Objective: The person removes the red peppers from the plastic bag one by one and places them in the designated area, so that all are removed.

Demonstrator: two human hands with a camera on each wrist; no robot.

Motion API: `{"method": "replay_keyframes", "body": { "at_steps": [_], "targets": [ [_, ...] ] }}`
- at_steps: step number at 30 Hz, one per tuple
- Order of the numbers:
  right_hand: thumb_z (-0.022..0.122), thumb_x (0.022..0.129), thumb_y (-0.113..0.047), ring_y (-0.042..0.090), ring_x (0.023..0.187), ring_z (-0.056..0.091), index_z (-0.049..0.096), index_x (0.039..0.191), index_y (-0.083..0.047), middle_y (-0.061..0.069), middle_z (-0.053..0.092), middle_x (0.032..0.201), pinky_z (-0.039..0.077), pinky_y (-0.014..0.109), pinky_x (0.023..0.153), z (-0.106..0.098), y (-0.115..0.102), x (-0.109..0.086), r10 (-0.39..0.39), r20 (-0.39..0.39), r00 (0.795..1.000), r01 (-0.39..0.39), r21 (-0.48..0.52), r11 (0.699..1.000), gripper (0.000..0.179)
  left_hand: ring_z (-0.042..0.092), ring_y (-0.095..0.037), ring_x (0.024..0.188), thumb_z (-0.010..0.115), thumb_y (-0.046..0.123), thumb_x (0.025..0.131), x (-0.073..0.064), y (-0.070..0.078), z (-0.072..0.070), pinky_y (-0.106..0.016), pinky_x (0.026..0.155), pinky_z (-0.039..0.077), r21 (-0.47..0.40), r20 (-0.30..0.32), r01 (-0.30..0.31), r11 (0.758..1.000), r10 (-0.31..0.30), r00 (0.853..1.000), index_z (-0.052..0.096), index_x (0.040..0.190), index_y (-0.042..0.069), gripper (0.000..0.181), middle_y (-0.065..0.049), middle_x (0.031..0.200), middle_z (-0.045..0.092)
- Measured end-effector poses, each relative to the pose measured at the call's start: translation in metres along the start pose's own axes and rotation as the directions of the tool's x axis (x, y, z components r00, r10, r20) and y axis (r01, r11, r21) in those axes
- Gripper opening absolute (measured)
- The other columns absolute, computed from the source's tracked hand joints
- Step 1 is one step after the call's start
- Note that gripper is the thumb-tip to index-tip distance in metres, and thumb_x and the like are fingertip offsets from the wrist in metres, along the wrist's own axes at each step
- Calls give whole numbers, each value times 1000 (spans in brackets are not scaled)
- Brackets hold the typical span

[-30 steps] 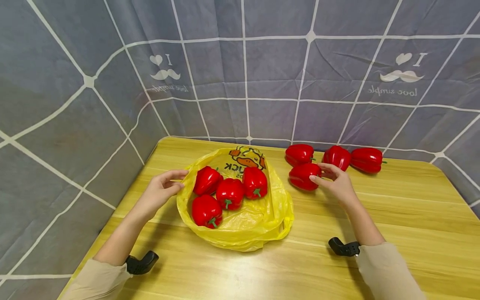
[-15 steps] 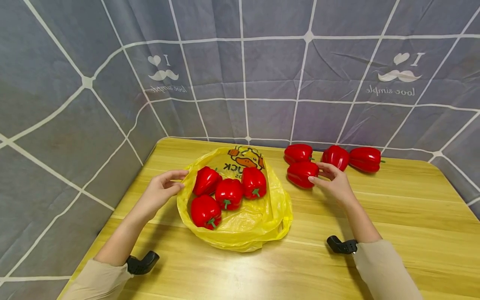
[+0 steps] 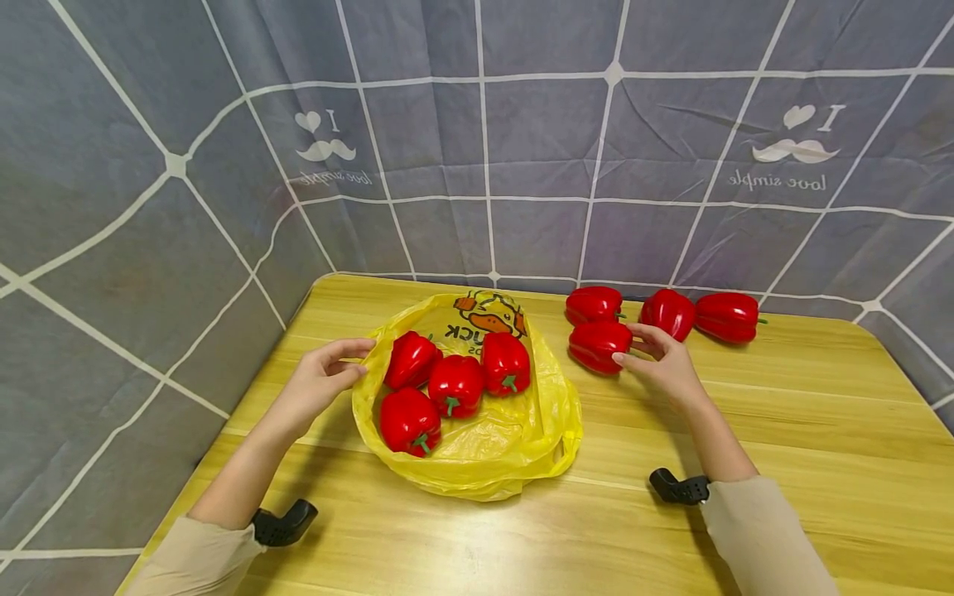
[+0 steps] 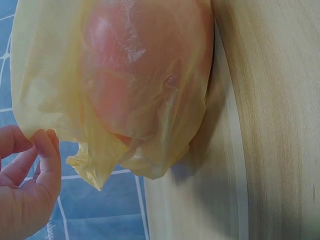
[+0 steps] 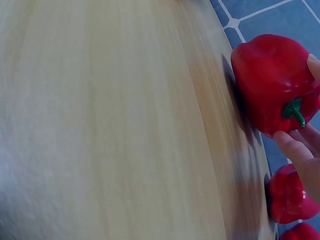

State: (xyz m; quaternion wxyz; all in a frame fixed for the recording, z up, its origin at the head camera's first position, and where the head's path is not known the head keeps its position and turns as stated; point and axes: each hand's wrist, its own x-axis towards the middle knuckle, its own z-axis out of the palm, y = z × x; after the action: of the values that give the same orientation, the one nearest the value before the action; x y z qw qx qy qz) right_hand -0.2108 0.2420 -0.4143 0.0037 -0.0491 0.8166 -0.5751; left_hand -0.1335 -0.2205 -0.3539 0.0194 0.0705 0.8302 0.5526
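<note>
Gripping pepper at its three o'clock, right hand; left hand pinches bag at ten. Looks slick: best squeeze evenly.

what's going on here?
A person is handling red peppers and a yellow plastic bag. The left hand pinches the bag's rim; the right hand grips one red pepper outside it, on the person's right. Four peppers are in the open bag, and three others lie near the table's back edge.
</note>
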Motion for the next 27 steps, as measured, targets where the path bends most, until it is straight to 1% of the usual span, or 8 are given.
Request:
{"method": "replay_keyframes", "body": {
  "at_steps": [14,23,27],
  "targets": [
    [70,84,-18,37,123,43,39,139,-1,21,41,138,44,9,77,-1,1,0,-19,29,999,19,-17,1000,65,58,-7,91,51,2,92,0,-1,0,-20,79,49,-18,8,2,1000,-2,1000,49,128,-7,37,-25,121,51],
    [69,84,-17,37,124,41,38,140,-1,21,40,139,46,11,77,-2,3,0,-8,43,999,7,18,1000,66,57,-9,91,50,1,91,1,-1,0,-19,79,48,-14,9,8,1000,-7,1000,49,128,-7,37,-25,123,50],
    [69,84,-16,37,124,41,38,140,-1,21,41,138,46,12,76,-2,3,0,-13,48,999,12,16,1000,66,58,-10,91,50,1,91,1,-1,0,-19,79,48,-13,12,5,1000,-5,1000,49,128,-7,38,-25,122,51]
  ]
}}
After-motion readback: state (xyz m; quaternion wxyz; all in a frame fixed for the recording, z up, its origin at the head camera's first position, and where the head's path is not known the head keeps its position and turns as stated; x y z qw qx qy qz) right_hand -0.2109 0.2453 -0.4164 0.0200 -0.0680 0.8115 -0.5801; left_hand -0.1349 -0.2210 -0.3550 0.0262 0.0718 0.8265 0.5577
